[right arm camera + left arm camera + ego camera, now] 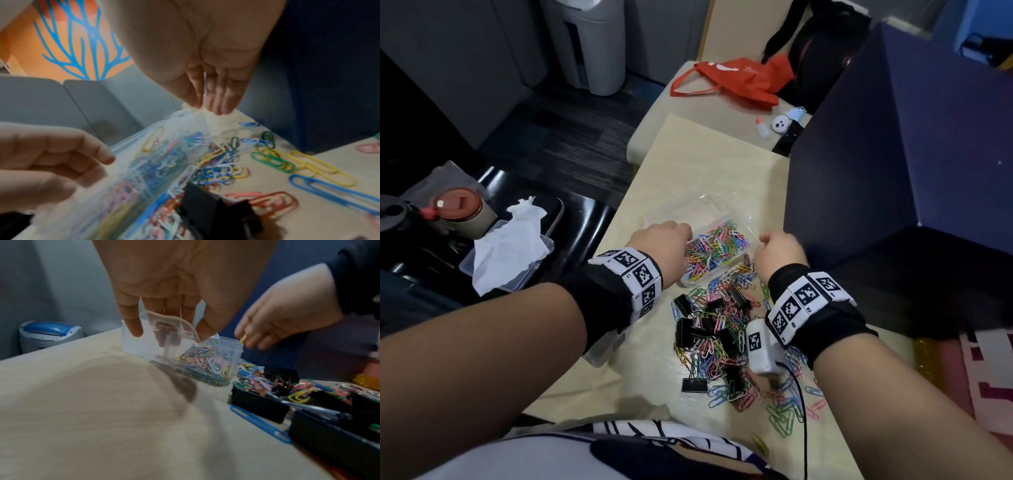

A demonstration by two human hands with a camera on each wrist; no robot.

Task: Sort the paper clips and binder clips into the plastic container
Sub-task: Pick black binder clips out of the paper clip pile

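Her left hand (174,288) gripped the clear plastic container (185,353), tilted. Her right hand (277,318) pinched a yellow paper clip (243,338). I feared clips might spill from the tilt.

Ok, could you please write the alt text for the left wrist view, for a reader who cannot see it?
A left hand reaches down and holds a clear plastic container half filled with coloured paper clips on a beige table. Beside it, the right hand pinches a yellow paper clip over the container. More loose paper clips and black binder clips lie at right.
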